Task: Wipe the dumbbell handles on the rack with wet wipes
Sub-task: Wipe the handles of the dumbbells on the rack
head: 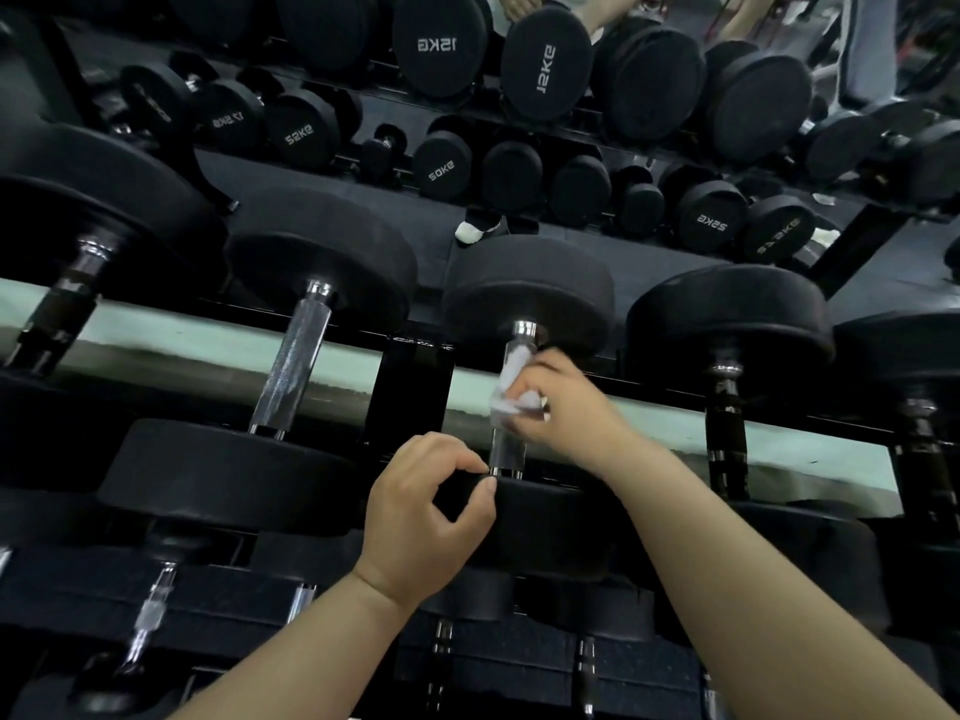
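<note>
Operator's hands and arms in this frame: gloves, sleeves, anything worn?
Nothing worn that shows. Left hand and right hand are bare: no gloves, rings, watch or wristband. Left forearm and right forearm are bare down to the frame edge, with no sleeve in view. The visible nails look short and unpainted.

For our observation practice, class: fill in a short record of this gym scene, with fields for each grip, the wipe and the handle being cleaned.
Right grip: holds the wet wipe against the handle
Left grip: pinches the rim of the near dumbbell head
Handle: chrome, lower part uncovered
Neighbouring handle: chrome, to the left, untouched
</note>
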